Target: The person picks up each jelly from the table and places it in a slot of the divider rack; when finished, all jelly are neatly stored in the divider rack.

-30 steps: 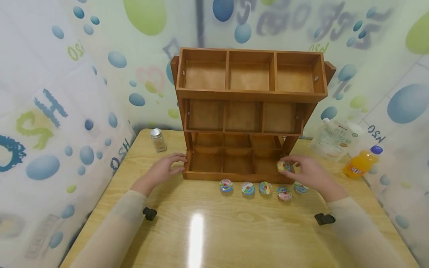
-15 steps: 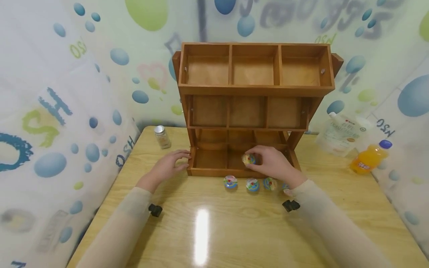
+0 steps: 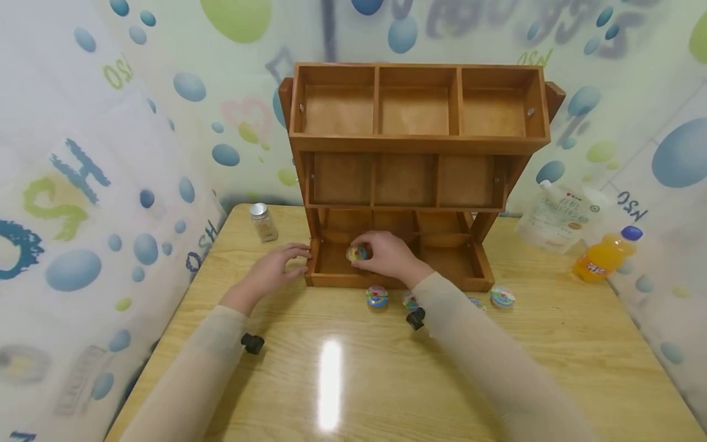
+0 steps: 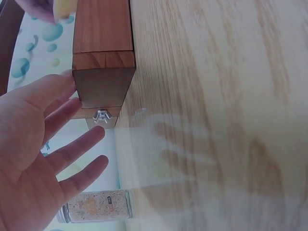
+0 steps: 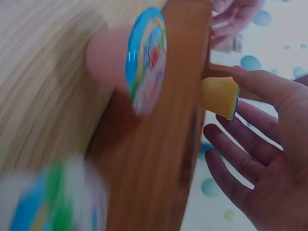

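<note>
Right hand [image 3: 386,255] is pinching a yellow cup [image 3: 356,253] between thumb and finger, holding it at the left compartment [image 3: 327,264] of the bottom tier; it is no longer hovering at the middle one, as half a second ago. That shift is probably bringing the carry across the rack to its end. Whether the cup's base is touching wood is not showing.

Wooden table [image 3: 276,387] is stretching toward the person, leaving the forearms open room. On it, the rack [image 3: 420,144] is standing, its low front board running just below the cup, its next tier overhanging further back. Left hand [image 3: 267,271] is staying at the rack's left end, fingers spread and relaxed, gripping nothing. A glass jar [image 3: 263,223] is standing beyond that hand. Smallest, other cups [image 3: 502,297] are lining the rack's front, the right sleeve partly hiding them.
</note>
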Demonstrator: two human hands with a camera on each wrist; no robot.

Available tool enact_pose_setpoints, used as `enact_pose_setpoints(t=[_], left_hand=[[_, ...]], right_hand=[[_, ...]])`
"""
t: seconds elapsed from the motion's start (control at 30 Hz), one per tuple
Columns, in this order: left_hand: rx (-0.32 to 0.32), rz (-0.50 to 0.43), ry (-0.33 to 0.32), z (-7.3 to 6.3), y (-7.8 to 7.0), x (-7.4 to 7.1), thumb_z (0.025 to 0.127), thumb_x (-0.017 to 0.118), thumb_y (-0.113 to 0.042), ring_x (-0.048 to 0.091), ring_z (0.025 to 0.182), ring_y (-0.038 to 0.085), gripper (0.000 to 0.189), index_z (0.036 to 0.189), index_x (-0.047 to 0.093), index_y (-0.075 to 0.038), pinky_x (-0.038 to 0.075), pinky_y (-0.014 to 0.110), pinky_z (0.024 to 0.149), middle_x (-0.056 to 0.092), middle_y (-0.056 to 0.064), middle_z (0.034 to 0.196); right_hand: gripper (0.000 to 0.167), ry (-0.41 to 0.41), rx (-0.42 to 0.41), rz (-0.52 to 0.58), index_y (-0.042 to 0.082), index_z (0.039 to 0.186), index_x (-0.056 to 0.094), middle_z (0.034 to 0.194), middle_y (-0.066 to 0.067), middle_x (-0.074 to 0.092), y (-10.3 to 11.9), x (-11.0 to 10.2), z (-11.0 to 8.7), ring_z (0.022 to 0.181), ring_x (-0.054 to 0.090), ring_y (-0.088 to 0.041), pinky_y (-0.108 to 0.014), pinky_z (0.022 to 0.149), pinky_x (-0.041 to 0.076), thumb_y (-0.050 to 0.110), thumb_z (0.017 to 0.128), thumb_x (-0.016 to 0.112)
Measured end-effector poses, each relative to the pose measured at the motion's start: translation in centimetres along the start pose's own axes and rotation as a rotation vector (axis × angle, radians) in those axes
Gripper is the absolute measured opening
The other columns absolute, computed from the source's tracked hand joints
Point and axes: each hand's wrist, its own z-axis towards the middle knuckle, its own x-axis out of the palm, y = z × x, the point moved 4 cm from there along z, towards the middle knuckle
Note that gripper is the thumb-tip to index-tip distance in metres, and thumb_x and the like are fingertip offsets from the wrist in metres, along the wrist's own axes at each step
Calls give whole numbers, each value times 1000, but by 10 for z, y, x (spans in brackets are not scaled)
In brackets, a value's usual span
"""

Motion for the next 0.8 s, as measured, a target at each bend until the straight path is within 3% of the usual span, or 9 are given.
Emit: enact_pose_setpoints(t=[0.17,0.37,0.8], left_hand=[[-6,4,-4,1,-1,-1,101,69,-30,62,129,34,35,133,68,-14,53,54,106,56,4,151],[29,17,-16,1,-3,-2,101,69,-27,65,124,36,34,132,69,-12,55,55,102,57,8,150],[18,28,-6,1,-3,-1,101,69,-28,66,121,34,35,132,69,-12,57,52,99,57,7,151]], right_hand=[[41,40,2,-7,16,128,72,124,-1,73,14,20,25,107,68,-17,-37,95,59,33,91,80],[43,43,35,3,13,130,71,127,-4,72,20,30,45,112,68,-21,-40,99,58,31,91,81],[45,50,123,-4,15,131,70,133,-3,70,8,49,60,122,65,-25,-42,106,54,33,91,81]])
